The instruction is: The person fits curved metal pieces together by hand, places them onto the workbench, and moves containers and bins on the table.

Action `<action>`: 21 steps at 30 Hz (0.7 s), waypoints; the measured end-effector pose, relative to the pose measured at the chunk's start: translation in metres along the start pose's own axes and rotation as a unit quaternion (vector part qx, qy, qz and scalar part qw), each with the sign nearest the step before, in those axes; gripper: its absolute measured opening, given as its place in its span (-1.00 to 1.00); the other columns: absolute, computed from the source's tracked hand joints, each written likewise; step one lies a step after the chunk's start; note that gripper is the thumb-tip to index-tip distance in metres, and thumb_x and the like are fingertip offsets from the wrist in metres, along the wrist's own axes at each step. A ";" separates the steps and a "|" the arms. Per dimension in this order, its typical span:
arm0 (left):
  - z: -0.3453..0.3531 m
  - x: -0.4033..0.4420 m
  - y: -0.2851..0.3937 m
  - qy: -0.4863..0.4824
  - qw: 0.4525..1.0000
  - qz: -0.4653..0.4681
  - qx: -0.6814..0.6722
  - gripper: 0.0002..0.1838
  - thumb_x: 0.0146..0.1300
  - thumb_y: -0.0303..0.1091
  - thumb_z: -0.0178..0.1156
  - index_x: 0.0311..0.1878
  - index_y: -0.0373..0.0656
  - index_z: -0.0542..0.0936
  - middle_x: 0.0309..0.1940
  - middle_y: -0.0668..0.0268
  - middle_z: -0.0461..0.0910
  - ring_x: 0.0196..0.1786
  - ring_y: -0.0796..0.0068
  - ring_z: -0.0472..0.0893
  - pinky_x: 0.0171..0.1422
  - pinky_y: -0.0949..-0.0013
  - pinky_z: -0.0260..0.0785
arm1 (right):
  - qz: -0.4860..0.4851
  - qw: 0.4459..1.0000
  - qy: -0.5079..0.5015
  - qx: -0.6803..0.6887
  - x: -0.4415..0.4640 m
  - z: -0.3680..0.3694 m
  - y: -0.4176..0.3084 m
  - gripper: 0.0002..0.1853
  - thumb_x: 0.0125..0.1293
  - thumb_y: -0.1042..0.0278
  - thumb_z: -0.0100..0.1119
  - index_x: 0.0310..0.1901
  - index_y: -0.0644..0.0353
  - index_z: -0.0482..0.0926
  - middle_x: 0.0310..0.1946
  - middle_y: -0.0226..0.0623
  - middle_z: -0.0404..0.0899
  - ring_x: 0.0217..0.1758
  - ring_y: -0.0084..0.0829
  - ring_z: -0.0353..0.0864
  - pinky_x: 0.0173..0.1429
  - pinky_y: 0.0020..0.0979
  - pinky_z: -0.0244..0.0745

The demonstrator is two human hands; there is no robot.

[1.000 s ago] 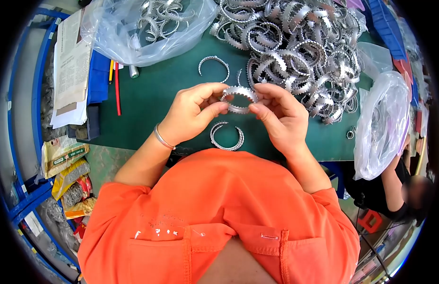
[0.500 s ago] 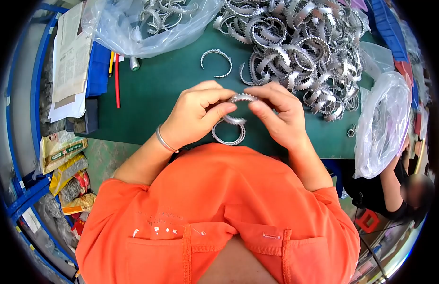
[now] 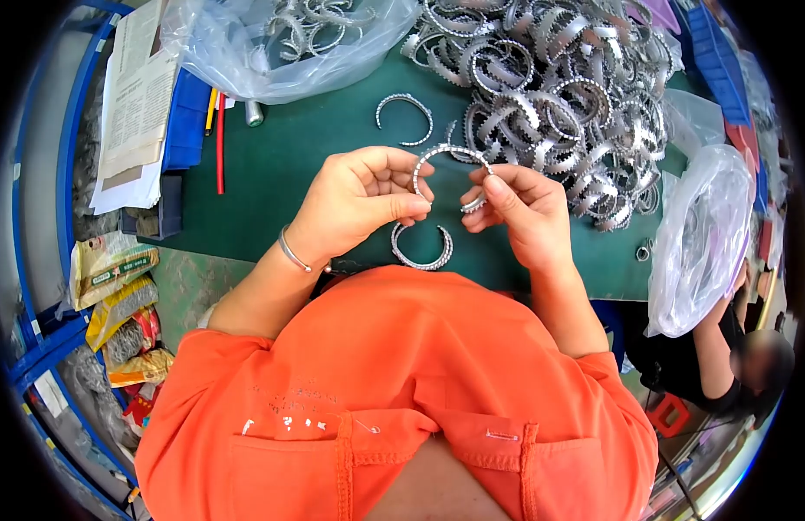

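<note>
Between my two hands is a silver open cuff bangle with a notched edge, its gap facing me. My left hand pinches one end between thumb and fingers. My right hand grips the other end the same way. Just below, near the table edge, lie similar cuff bangles, nested together so that I cannot tell how many. Beyond my hands a single cuff bangle rests on the green table. A large heap of such bangles lies at the back right.
A clear plastic bag with more bangles stands at the back left. Near it are a red pen, a blue tray and papers. At right are another plastic bag and a person in black.
My hands have moved slightly apart and the bangle between them has turned upright, its round outline now facing me. The lone bangle and the heap lie as before; the view has shifted slightly.
</note>
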State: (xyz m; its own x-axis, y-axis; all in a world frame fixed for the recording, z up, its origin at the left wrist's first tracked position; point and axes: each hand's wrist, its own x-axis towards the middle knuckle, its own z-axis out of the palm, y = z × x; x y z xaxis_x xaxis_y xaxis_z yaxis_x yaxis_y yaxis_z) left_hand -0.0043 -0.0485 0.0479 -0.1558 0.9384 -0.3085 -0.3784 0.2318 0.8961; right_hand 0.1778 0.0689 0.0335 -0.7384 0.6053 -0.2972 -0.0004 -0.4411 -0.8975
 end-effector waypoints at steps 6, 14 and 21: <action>-0.001 0.002 0.001 -0.018 1.000 -0.007 -0.020 -0.66 0.10 -0.60 0.19 -0.02 -0.41 0.46 -0.30 0.19 0.57 -0.30 0.52 0.59 -0.21 0.51 0.49 | 0.012 1.000 0.003 -0.009 -0.001 -0.001 -0.001 -0.72 0.27 0.30 0.12 -0.20 0.43 0.52 -0.46 -0.19 0.59 -0.48 -0.46 0.61 -0.41 -0.53 0.54; -0.004 0.003 0.000 -0.025 0.999 -0.012 -0.039 -0.68 0.13 -0.60 0.17 -0.02 -0.41 0.46 -0.32 0.21 0.57 -0.32 0.51 0.60 -0.25 0.52 0.49 | 0.031 0.999 0.008 -0.009 -0.001 -0.001 -0.003 -0.72 0.27 0.29 0.12 -0.21 0.41 0.54 -0.52 -0.29 0.56 -0.55 -0.55 0.56 -0.47 -0.59 0.48; 0.002 0.003 -0.003 -0.040 0.999 0.001 -0.006 -0.85 0.10 -0.62 0.19 -0.22 -0.40 0.54 -0.34 0.24 0.55 -0.32 0.55 0.58 -0.24 0.53 0.48 | -0.180 0.942 0.056 -0.276 0.004 0.012 0.008 -0.81 0.16 0.43 0.23 -0.21 0.30 0.54 -0.44 -0.42 0.53 -0.44 -0.68 0.44 -0.36 -0.62 0.36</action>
State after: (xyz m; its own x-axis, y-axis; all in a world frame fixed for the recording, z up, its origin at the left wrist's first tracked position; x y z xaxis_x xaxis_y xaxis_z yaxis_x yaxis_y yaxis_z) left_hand -0.0017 -0.0459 0.0451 -0.0832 0.9565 -0.2797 -0.3884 0.2274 0.8930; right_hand 0.1668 0.0594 0.0294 -0.6811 0.7302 0.0545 0.1366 0.1999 -0.9702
